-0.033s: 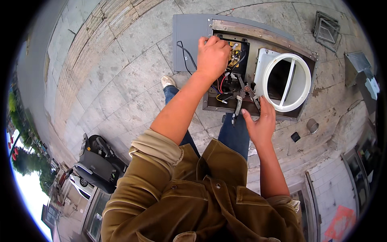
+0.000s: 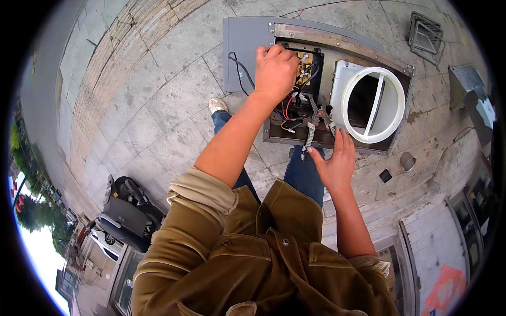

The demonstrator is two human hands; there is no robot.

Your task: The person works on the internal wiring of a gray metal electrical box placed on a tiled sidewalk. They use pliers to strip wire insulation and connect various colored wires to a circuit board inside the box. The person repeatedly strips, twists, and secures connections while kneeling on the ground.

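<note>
A metal-framed appliance [image 2: 342,32] lies on the paving with its inside exposed. My left hand [image 2: 275,71] is closed over the left side of a black housing [image 2: 315,87] with yellow parts; its fingertips and whatever they grip are hidden. Below the housing, red, yellow and black wires [image 2: 286,111] hang loose. A pair of pliers [image 2: 320,113] is spread wide, jaws toward the wires. My right hand [image 2: 340,163] spans its handles, thumb at the left handle's end and fingers at the right one. Beside it stands a white round duct collar [image 2: 399,113] with a crossbar.
A grey panel [image 2: 240,39] lies under the appliance, with a black cable [image 2: 241,68] over it. To the right are a metal cup [image 2: 407,161], a small black square piece [image 2: 386,176], a wire rack [image 2: 426,38] and a metal box [image 2: 466,81]. A scooter [image 2: 129,213] stands at the left.
My right hand has shifted slightly left, bringing its thumb onto the end of the pliers' left handle. My left hand stays at the housing.
</note>
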